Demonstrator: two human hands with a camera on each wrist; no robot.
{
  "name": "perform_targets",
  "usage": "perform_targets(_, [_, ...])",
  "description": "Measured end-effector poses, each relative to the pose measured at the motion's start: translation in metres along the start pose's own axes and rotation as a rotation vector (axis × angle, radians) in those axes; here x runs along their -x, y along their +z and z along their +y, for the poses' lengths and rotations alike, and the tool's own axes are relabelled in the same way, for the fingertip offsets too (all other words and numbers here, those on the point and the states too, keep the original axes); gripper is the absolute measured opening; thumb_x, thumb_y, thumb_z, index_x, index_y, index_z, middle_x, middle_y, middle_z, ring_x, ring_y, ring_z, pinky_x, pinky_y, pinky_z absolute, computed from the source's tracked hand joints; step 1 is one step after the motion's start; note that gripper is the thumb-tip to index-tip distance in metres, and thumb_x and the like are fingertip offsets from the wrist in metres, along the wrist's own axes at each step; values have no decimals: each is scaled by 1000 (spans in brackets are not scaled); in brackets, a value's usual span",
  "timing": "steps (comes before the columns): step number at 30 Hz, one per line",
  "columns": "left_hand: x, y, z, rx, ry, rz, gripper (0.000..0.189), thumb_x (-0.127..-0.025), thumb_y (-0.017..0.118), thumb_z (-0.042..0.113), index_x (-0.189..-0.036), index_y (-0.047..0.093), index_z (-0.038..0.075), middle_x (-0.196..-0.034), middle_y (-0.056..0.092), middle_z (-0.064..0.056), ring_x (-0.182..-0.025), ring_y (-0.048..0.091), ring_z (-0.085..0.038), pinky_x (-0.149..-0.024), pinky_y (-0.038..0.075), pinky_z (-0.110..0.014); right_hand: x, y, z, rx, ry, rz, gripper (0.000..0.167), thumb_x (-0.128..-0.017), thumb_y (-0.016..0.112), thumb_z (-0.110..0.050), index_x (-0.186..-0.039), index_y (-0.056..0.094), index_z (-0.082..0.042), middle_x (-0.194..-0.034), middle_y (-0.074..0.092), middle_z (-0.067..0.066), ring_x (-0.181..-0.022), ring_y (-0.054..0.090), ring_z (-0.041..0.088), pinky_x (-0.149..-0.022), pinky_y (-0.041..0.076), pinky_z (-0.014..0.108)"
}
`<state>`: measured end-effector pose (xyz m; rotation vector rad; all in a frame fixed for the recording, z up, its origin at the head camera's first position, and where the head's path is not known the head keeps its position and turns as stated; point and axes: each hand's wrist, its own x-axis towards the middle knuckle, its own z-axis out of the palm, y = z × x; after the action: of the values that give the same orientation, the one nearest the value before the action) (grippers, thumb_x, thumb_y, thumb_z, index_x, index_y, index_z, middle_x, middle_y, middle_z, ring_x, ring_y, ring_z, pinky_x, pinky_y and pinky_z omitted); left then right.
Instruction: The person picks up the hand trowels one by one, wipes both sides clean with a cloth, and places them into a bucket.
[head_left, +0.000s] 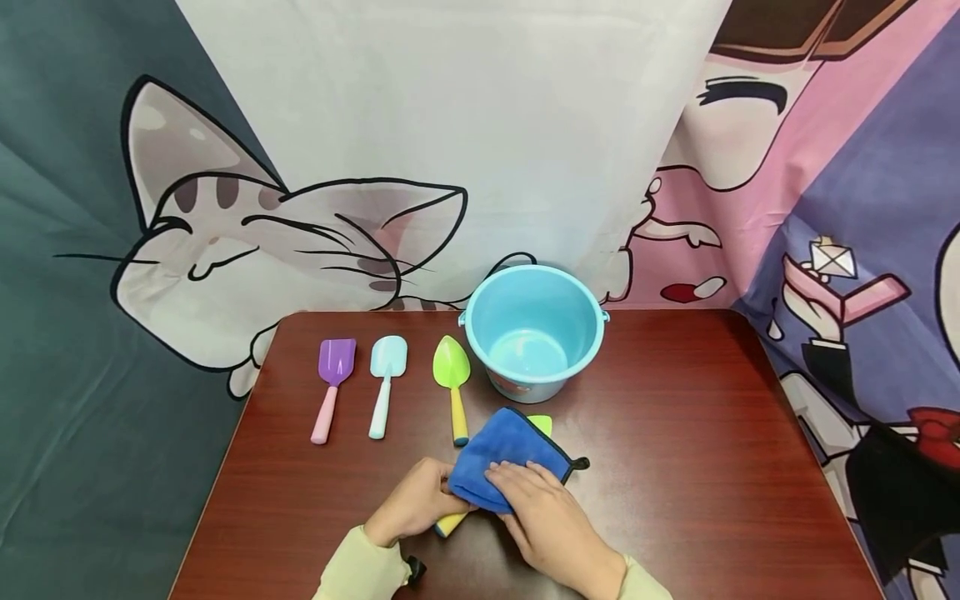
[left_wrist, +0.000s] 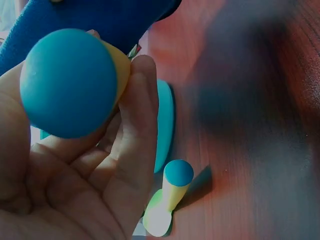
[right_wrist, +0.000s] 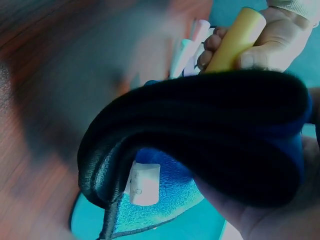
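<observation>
My left hand (head_left: 422, 502) grips the yellow handle (head_left: 450, 524) of a toy shovel; the handle's round blue end (left_wrist: 70, 82) faces the left wrist camera. A folded blue cloth (head_left: 498, 454) with dark edging lies over the shovel, so most of it is hidden. Only a bit of its light green blade (head_left: 542, 425) shows past the cloth. My right hand (head_left: 551, 525) holds the cloth, fingers on top and thumb below. In the right wrist view the cloth's dark folds and a white label (right_wrist: 145, 184) show.
A light blue bucket (head_left: 534, 385) stands at the table's back edge, beyond the cloth. To the left lie a green trowel with yellow handle (head_left: 452, 364), a pale blue shovel (head_left: 387, 358) and a purple shovel with pink handle (head_left: 336, 361). A printed curtain (head_left: 450, 108) hangs behind the brown table (head_left: 690, 467).
</observation>
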<state>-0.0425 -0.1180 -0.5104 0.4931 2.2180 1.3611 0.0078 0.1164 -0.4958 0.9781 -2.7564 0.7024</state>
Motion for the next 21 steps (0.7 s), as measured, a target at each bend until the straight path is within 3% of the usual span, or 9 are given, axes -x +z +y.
perform_targets(5, [0,3,-1,-26,6,7,7,-81,82,17,-79,75,14,-63,59,12,-58,53,-1,-58,44,-21,1,3,2,31,-11,-47,52,-91,73,-25,-139,59,-11,-139,60,4,-129,55,22,-104,45,46])
perform_targets(8, [0,7,-3,44,-19,5,6,-81,81,14,-79,76,11,-62,61,11,-57,54,-2,-56,44,-20,3,3,3,67,-10,-57,54,-90,74,-23,-139,59,-9,-140,60,6,-129,55,23,-103,45,46])
perform_targets(14, [1,12,-3,209,-60,-27,11,-85,78,10,-90,77,0,-76,74,-4,-66,66,-6,-63,52,-21,5,5,6,144,22,-79,57,-85,74,-15,-139,58,-3,-142,57,10,-132,52,25,-107,42,45])
perform_targets(21, [3,8,2,206,-108,-15,25,-84,79,11,-102,75,-6,-90,75,-9,-80,68,-11,-68,54,-22,8,10,12,206,72,-84,63,-82,74,-11,-141,55,0,-148,51,14,-139,45,29,-111,35,48])
